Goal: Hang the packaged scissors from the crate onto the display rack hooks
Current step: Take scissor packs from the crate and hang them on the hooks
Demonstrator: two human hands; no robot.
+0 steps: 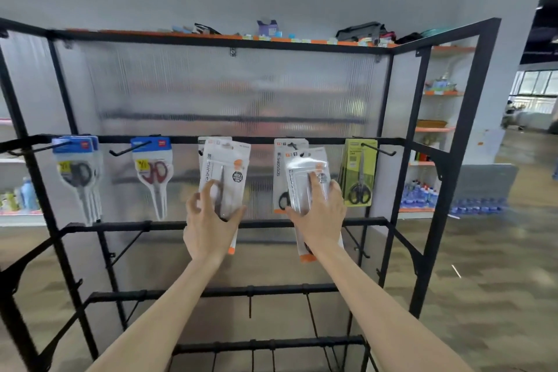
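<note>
Left hand [208, 220] fingers [208, 190] curled round the lower part of a white scissors pack [225, 172], thumb at its right edge, pack top up at the rack's upper hook bar [256, 139]. Right hand [320, 217] fingers spread, clamped on a second clear-fronted scissors pack [305, 172], tilted, in front of another hanging pack [282, 166]. Blue packs [77, 166] hang far left, red-handled pack [154, 172] next, green pack [359, 172] right. Crate not visible.

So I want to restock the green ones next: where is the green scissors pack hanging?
In the head view, the green scissors pack hangs at the right end of the rack's top bar, just right of the right hand.
</note>
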